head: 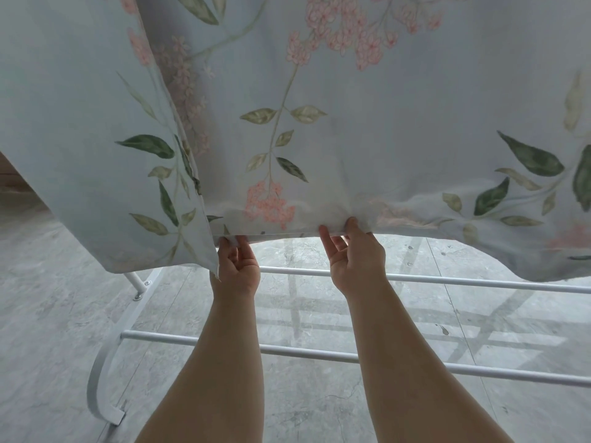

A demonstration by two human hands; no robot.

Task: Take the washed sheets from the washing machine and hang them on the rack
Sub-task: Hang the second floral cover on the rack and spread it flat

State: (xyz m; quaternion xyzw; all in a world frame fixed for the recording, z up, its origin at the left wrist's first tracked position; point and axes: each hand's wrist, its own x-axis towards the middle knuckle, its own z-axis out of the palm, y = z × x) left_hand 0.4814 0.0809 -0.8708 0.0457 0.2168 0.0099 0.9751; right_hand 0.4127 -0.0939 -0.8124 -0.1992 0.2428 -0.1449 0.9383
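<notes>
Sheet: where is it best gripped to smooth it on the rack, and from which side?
Grip the bottom hem of the sheet, coming from below. It hangs free as the lowest edge, above the rack bars. The left hand and right hand pinch it there.

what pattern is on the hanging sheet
The sheet is pale blue with pink flower clusters and green leaves, clearest in the head view.

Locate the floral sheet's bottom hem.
Head view, mid-frame: the floral sheet's bottom hem spans the left hand and right hand, both pinching it, just above the white drying rack's rails.
</notes>
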